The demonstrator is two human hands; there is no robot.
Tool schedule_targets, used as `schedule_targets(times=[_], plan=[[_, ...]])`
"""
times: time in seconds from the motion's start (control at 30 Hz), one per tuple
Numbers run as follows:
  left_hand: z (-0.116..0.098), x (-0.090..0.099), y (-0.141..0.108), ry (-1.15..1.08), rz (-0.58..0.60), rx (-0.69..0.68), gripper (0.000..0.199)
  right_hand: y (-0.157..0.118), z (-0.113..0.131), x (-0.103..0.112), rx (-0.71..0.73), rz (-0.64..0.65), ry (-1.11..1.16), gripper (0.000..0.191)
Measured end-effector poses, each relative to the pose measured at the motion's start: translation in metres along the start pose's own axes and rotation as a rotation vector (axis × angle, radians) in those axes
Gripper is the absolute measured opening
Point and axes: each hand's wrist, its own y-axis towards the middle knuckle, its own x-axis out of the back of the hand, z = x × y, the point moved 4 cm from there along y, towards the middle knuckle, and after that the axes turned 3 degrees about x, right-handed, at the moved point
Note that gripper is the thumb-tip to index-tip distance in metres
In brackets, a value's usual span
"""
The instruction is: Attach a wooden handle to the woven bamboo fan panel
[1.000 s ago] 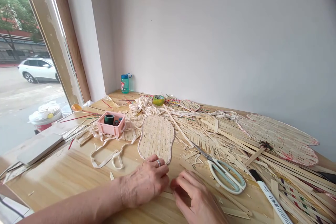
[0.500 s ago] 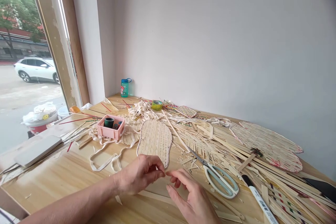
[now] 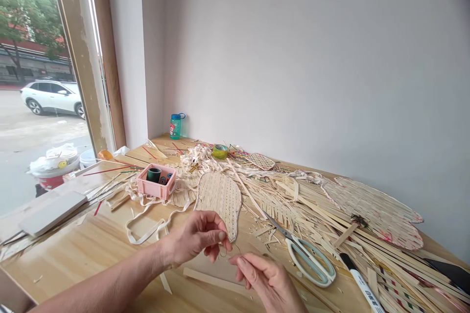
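Left hand (image 3: 194, 238), fingertips pressed together, and right hand (image 3: 266, 279), thumb and forefinger pinched, on a fine thread (image 3: 229, 250) looping between them. Just beyond, a woven bamboo fan blank (image 3: 218, 203) flat on the wooden counter (image 3: 73, 257), long axis running toward the back wall (image 3: 293, 58), narrow tip beside the left fingers.

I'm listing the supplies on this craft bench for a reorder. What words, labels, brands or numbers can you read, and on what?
White marker pen: dark characters on the barrel, too small and blurred to quote.
Teal water bottle: a red and white label, too small to read.
Nothing else shows readable text.
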Motion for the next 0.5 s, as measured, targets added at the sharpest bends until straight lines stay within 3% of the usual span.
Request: schedule_targets(times=[0.2, 0.33, 0.43, 0.5], plan=[[0.001, 0.006, -0.001, -0.016, -0.014, 0.080, 0.048, -0.003, 0.009, 0.018, -0.069, -0.161, 0.098, 0.061], [0.005, 0.002, -0.004, 0.098, 0.082, 0.145, 0.041, 0.000, 0.003, 0.035, -0.034, -0.311, 0.071, 0.058], [0.014, -0.001, -0.005, 0.156, 0.173, 0.214, 0.043, 0.001, -0.001, 0.044, -0.016, -0.345, 0.050, 0.060], [0.016, 0.002, -0.004, 0.240, 0.114, 0.197, 0.041, -0.001, 0.002, 0.045, -0.002, -0.329, 0.012, 0.060]])
